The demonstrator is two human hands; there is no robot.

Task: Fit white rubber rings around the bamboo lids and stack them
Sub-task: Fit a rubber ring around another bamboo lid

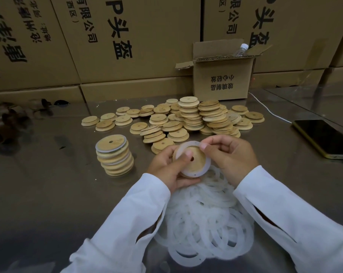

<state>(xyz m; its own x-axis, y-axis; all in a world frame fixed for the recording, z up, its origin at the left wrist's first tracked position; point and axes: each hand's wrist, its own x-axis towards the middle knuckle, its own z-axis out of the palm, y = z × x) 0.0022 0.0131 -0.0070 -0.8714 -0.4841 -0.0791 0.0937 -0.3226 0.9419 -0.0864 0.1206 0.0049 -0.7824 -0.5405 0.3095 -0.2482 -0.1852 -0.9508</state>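
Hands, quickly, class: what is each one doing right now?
Left hand: closed on the bamboo lid, thumb across its face.
Right hand: fingers pinching the white rubber ring at the lid's upper edge.

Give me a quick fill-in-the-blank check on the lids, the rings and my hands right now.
1. Both hands hold one bamboo lid with a white ____ around it.
2. The finished stack stands to the ____ of the left hand.
3. The loose rings lie heaped between the two ____.
4. The right hand pinches the ring's ____ edge.

Missing: ring; left; sleeves; upper
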